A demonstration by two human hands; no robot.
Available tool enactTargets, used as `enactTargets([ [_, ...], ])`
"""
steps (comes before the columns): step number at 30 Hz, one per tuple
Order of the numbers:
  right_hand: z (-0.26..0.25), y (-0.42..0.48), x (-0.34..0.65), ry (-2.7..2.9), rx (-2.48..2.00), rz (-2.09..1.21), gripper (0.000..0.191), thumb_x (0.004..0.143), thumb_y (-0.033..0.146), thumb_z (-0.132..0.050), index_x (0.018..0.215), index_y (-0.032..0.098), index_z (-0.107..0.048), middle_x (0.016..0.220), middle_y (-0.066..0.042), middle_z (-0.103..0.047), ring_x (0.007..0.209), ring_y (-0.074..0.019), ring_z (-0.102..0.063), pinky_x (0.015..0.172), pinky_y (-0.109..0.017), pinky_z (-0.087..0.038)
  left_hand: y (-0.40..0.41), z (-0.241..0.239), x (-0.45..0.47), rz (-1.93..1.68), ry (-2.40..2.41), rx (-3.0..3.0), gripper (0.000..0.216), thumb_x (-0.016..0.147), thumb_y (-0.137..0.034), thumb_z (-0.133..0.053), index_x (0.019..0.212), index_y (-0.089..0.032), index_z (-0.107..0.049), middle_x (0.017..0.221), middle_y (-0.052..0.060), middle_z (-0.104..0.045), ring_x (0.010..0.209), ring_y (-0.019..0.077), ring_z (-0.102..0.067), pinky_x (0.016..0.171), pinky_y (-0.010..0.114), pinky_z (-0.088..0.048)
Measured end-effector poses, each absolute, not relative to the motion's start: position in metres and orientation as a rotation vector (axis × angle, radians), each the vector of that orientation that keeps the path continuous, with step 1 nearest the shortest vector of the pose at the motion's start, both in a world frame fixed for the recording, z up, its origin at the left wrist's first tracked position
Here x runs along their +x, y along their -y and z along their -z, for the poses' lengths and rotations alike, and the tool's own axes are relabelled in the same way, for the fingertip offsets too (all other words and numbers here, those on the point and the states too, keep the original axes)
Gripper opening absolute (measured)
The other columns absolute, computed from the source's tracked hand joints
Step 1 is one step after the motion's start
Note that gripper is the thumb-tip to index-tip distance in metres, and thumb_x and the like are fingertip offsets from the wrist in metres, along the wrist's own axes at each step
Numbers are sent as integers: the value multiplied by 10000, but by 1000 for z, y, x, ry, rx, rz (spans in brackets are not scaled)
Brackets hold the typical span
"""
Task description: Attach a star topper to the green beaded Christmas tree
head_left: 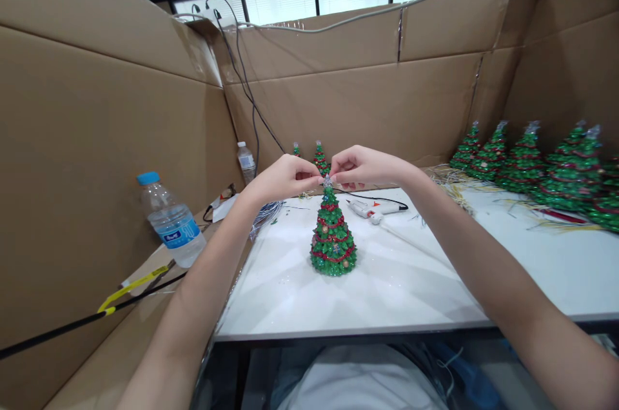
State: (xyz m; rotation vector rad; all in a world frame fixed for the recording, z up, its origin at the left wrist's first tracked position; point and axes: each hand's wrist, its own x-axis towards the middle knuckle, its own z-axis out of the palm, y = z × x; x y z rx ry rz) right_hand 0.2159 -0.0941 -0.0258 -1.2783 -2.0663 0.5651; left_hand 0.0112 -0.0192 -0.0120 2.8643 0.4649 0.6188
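Observation:
A small green Christmas tree ornament [333,236], wound with red garland and dotted with little balls, stands upright on the white table. On its tip sits a clear star topper [327,182]. My left hand [287,176] pinches the star from the left side, thumb and fingertips together. From the right, my right hand [365,166] pinches at the same star, its other fingers curled. The fingertips hide part of the star's edges. Just behind the tree to the right lies a white glue gun [374,208] with orange parts.
Several finished-looking trees [525,158] line the right side, and two smaller-looking ones [319,157] stand behind my hands. A water bottle [174,223] leans at left near a black cable with a yellow tag [138,284]. Cardboard walls [348,100] enclose the white table [280,307].

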Motion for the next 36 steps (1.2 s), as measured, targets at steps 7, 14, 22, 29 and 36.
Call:
enactTargets([
  [7, 26, 95, 216, 2056, -1280, -581, 58, 775, 216, -606, 745, 170, -589, 589, 31, -573, 516, -71, -497, 487, -198, -394, 19, 13, 11, -615, -477, 2842, 320, 836, -362, -564, 735, -97, -714, 559, -13, -486, 533, 73, -356, 479, 194, -267],
  [14, 25, 96, 215, 2056, -1299, -566, 62, 773, 229, -604, 752, 172, -590, 597, 28, -574, 526, -81, -506, 485, -204, -400, 18, 12, 11, -610, -484, 2827, 328, 836, -372, -564, 734, -103, -722, 555, -14, -475, 524, 72, -345, 472, 198, -264],
  [22, 25, 96, 215, 2064, -1289, -554, 67, 778, 229, -599, 748, 171, -587, 599, 27, -575, 519, -76, -498, 487, -204, -397, 18, 13, 11, -605, -491, 2810, 331, 832, -376, -568, 724, -100, -715, 558, -11, -471, 528, 72, -349, 469, 191, -266],
  [29, 25, 95, 216, 2074, -1298, -551, 66, 776, 237, -599, 755, 175, -588, 598, 28, -576, 519, -79, -502, 489, -210, -400, 18, 13, 11, -606, -482, 2818, 333, 833, -371, -562, 724, -96, -716, 562, -5, -475, 536, 73, -352, 468, 182, -270],
  [36, 25, 97, 214, 2058, -1294, -567, 60, 771, 226, -602, 751, 172, -586, 594, 28, -577, 516, -76, -496, 490, -208, -391, 16, 13, 11, -613, -480, 2813, 341, 829, -384, -566, 732, -97, -723, 562, -4, -490, 532, 74, -361, 471, 187, -273],
])
